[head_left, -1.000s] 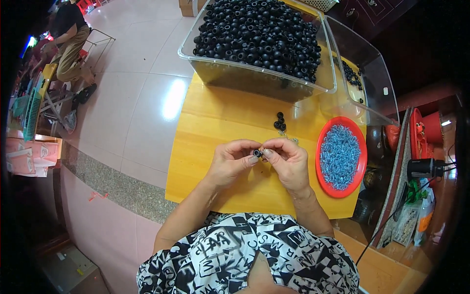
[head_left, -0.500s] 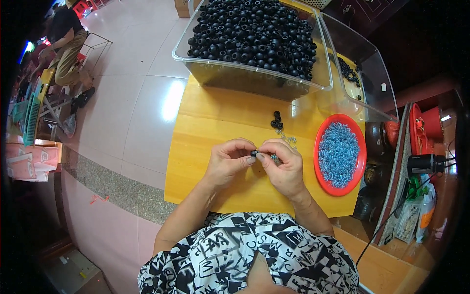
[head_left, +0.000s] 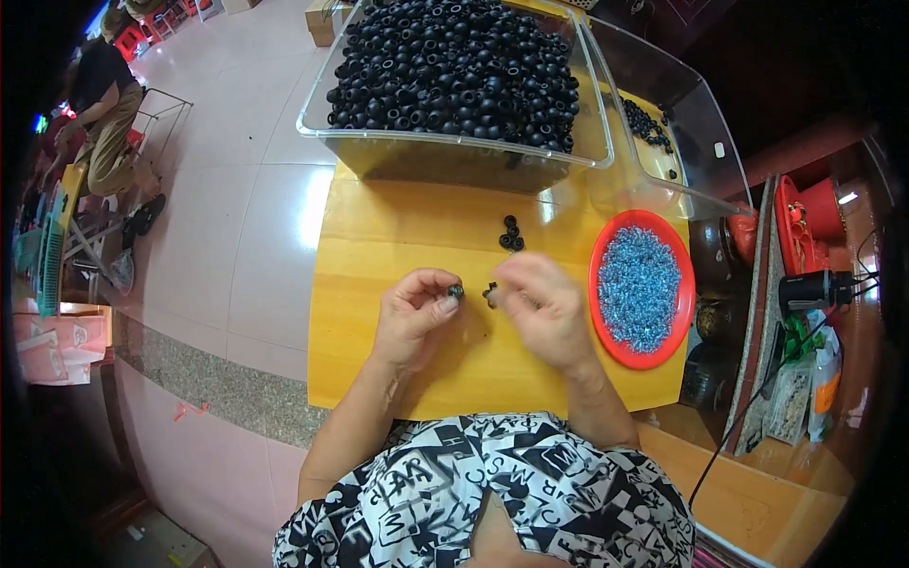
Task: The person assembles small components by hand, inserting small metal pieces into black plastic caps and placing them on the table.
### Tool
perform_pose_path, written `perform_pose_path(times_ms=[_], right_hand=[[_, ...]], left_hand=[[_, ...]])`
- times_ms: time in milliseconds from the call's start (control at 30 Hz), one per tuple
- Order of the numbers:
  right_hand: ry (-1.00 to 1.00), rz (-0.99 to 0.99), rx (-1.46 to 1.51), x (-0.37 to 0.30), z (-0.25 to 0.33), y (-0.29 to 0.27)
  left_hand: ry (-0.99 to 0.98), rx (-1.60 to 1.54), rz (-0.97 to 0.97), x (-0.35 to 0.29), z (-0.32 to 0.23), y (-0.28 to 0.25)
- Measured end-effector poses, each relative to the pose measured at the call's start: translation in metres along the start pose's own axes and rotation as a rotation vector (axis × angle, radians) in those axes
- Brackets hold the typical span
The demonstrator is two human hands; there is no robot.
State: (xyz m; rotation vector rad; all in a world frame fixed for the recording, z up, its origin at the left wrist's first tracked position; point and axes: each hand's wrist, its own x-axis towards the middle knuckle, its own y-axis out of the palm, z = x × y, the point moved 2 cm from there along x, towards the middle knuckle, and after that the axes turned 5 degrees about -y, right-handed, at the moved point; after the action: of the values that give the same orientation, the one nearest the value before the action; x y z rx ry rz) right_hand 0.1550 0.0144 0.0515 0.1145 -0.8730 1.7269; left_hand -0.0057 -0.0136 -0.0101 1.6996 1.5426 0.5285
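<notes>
Yellow wood across the desk (head_left: pixel 365 256), and a big clear bin (head_left: pixel 426 163) commands the far side, a second clear bin (head_left: pixel 710 175) right beside it! Small black beads (head_left: pixel 512 232) huddle mid-desk, and there's the red plate (head_left: pixel 646 361), heaped, near the right edge.

Black beads (head_left: pixel 454 76), red plate (head_left: pixel 636 361)

- A seated co-worker (head_left: pixel 104 90) in a dark top and khaki trousers, at the upper left.
- A teal plastic basket (head_left: pixel 51 248) near that person.
- Pink-and-white packages (head_left: pixel 62 350) at the left edge.
- Red plastic stools (head_left: pixel 130 41) at the top left.
- A cardboard box (head_left: pixel 322 26) on the pale tiled floor (head_left: pixel 204 227).
- A speckled stone strip (head_left: pixel 222 383) crossing the tiles; red scraps (head_left: pixel 191 411) just below it.
- A black cylindrical device (head_left: pixel 810 290) with cables, right.
- A red bucket (head_left: pixel 824 209) behind it.
</notes>
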Motion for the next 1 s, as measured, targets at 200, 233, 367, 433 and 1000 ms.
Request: perform_pose_path(times_ms=[200,233,367,433,1000], right_hand=[[0.274,-0.068,-0.239,0.023,-0.02,-0.038],[0.21,-0.004,-0.348,0.027,-0.026,-0.035],[0.059,0.21,-0.607,0.038,-0.037,-0.023],[0.023,0.267,-0.543,0.036,-0.033,-0.015],[-0.01,0.393,-0.439,0.008,-0.015,0.006]], left_hand=[[0.005,-0.186,0.047,0.003,-0.004,-0.004],[0.005,-0.194,0.069,0.002,-0.003,-0.004],[0.003,-0.21,0.061,0.004,-0.005,-0.004],[-0.016,-0.236,0.018,0.006,-0.007,-0.007],[-0.063,-0.209,0.016,0.005,-0.009,-0.008]])
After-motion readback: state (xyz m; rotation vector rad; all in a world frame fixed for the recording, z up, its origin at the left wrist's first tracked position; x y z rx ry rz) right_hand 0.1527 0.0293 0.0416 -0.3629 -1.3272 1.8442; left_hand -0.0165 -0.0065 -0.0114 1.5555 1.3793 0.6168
